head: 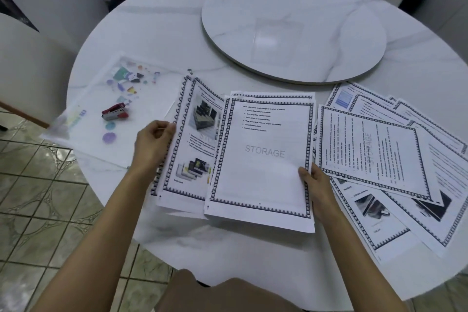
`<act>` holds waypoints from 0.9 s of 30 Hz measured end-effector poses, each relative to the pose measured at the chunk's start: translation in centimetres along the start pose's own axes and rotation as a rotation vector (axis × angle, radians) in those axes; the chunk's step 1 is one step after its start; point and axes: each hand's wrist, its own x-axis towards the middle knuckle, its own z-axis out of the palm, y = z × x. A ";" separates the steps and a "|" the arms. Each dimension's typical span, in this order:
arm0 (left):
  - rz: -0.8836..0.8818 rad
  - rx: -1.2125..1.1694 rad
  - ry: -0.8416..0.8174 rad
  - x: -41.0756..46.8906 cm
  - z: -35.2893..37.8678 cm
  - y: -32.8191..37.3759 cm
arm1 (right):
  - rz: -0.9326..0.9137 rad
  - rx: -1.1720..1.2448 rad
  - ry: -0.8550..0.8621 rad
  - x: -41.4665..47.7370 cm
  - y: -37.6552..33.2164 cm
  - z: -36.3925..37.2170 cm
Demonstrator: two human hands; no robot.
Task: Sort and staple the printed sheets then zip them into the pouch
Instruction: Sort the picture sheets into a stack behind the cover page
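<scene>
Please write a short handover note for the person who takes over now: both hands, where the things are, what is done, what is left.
Left hand grips the left edge of the picture sheets. Right hand pinches the right edge of the STORAGE sheet.
Loose sheets lie fanned on the right. Red stapler lies on the clear pouch, at the left.
Done: sorting begun, stapler untouched.
Left: finish sorting, staple, zip into the pouch.

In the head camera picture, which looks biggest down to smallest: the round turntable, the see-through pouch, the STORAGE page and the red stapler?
1. round turntable
2. see-through pouch and STORAGE page: look about alike, so tied
3. red stapler
</scene>
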 end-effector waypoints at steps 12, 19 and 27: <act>0.295 -0.029 0.131 0.2 -4.9 7.2 | -0.062 0.004 0.027 -0.2 -1.9 -0.2; 0.218 -0.151 -0.035 -1.1 -1.7 7.9 | -0.124 0.031 0.047 -0.5 -2.7 -1.7; 0.230 -0.324 -0.132 -1.5 -1.8 10.1 | -0.188 0.123 0.131 -0.2 -4.4 -4.5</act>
